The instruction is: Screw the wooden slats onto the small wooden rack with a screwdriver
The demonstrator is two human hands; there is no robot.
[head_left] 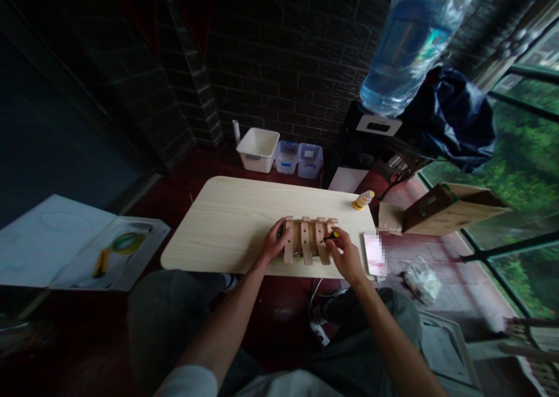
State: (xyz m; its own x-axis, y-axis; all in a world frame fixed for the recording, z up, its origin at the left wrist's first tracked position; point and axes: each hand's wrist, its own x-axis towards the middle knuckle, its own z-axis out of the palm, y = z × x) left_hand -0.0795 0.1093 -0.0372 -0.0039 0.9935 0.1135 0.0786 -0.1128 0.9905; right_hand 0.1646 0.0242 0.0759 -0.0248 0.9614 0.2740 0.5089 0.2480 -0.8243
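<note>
room: dark brick wall point(271, 65), pale table point(218, 228) under both hands
slatted wood piece point(306, 243): on table, between hands, long axis left-right along table's long side, slats running front to back
left hand point(275, 241): curled round piece's left end, thumb on top
right hand point(346, 256): pinching yellow-black tool point(334, 234), tip end leftward at right-hand slats
yellow-capped bottle point(363, 200): beyond right hand, a bit right

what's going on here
A person sits at a table. The left hand steadies a slatted wooden piece near the table's front edge, while the right hand holds a small yellow-and-black tool against its right side. A bottle stands behind, to the right.
</note>
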